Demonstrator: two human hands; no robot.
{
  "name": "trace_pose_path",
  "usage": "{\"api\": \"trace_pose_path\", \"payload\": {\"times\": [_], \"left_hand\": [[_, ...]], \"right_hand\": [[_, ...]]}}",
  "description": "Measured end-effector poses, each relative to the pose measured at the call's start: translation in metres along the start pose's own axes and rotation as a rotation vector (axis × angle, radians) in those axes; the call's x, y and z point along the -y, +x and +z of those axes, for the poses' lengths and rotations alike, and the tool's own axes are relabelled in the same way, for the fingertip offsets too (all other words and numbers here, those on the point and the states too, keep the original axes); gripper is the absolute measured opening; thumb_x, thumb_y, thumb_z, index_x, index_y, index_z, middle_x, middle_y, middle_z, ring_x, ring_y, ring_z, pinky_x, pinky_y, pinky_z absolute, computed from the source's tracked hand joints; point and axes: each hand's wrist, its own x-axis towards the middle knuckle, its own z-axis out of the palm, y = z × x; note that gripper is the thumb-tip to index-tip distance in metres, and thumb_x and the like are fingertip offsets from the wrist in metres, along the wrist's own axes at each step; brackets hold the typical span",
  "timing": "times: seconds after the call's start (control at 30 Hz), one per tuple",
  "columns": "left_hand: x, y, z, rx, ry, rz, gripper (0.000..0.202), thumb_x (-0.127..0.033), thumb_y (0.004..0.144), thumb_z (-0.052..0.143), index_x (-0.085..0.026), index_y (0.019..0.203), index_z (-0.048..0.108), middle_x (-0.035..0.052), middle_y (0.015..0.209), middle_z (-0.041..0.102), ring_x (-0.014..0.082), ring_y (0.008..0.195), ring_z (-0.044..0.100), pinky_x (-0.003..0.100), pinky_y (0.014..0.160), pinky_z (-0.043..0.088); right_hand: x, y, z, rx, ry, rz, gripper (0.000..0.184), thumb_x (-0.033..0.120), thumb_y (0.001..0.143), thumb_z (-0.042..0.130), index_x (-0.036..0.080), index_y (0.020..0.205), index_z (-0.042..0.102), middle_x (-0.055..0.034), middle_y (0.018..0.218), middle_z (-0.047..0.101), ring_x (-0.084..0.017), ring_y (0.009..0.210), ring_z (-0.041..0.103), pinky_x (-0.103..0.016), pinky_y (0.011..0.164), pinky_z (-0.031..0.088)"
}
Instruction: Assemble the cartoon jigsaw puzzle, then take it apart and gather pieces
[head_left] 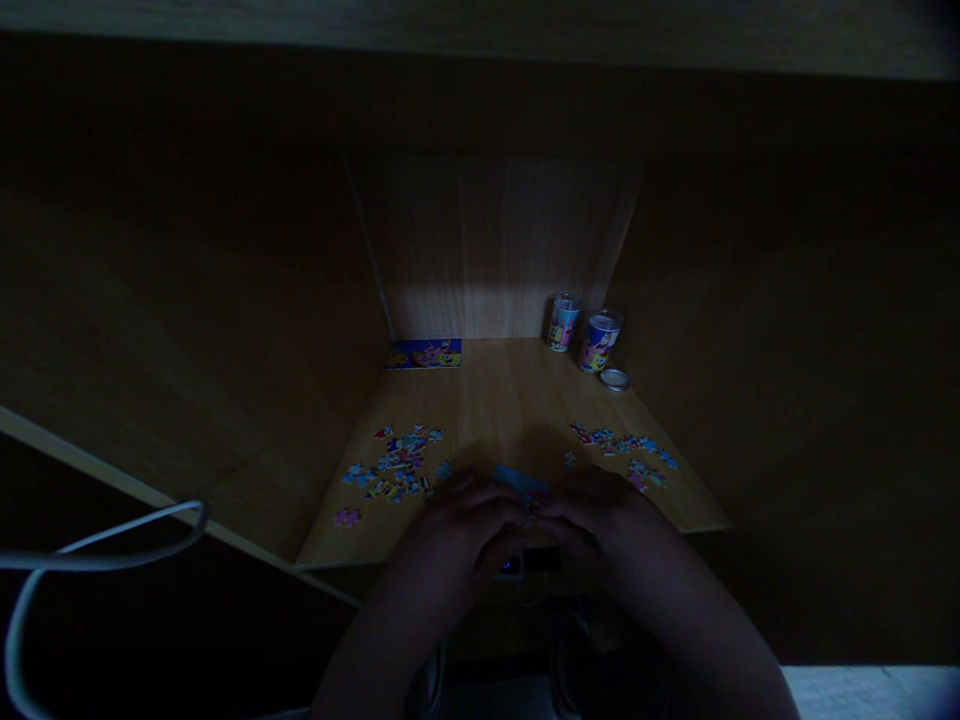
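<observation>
At the front edge of the wooden board, my left hand (469, 515) and my right hand (600, 505) come close together with curled fingers. Between the fingertips lies a partly joined section of jigsaw puzzle (521, 480), light blue along its far edge with some pink nearer me. Both hands grip its near part; the fingers cover much of it, and the dim light hides the exact hold. Loose jigsaw pieces (401, 455) are scattered left of my left hand. More pieces (634, 445) lie beyond and right of my right hand, with a single piece (570, 458) nearer the middle.
Two printed cans (562, 325) (600, 343) stand at the back right, a round metal lid (615, 379) beside them. A blue picture sheet (424, 354) lies at the back left. Wooden walls enclose both sides and the back. A white cable (112, 560) loops at lower left.
</observation>
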Motion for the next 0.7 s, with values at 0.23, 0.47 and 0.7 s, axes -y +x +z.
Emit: {"api": "trace_pose_path", "payload": {"times": [0.23, 0.47, 0.7], "left_hand": [[-0.004, 0.004, 0.007, -0.045, 0.073, -0.052, 0.015, -0.013, 0.103, 0.080, -0.025, 0.110, 0.078, 0.0003, 0.113, 0.081, 0.0250, 0.108, 0.072, 0.045, 0.101, 0.055], [-0.006, 0.004, 0.005, -0.039, 0.132, -0.045, 0.012, -0.014, 0.103, 0.080, -0.024, 0.108, 0.077, -0.0002, 0.110, 0.081, 0.0248, 0.105, 0.071, 0.046, 0.101, 0.054], [-0.007, 0.004, 0.005, -0.036, 0.148, -0.036, 0.009, -0.016, 0.105, 0.078, -0.024, 0.109, 0.075, -0.0001, 0.110, 0.080, 0.0252, 0.104, 0.070, 0.047, 0.100, 0.055]], "right_hand": [[-0.006, -0.001, 0.008, -0.110, 0.052, 0.109, 0.017, 0.019, 0.110, 0.068, 0.028, 0.110, 0.082, -0.0010, 0.106, 0.084, -0.021, 0.097, 0.078, -0.035, 0.088, 0.057], [-0.009, 0.000, 0.008, -0.155, 0.172, 0.235, 0.017, 0.025, 0.112, 0.060, 0.027, 0.108, 0.077, -0.0003, 0.103, 0.084, -0.021, 0.094, 0.080, -0.034, 0.084, 0.057], [-0.006, 0.001, 0.006, -0.239, 0.187, 0.314, 0.024, 0.036, 0.115, 0.054, 0.028, 0.107, 0.075, -0.0018, 0.106, 0.086, -0.024, 0.096, 0.083, -0.035, 0.082, 0.058]]}}
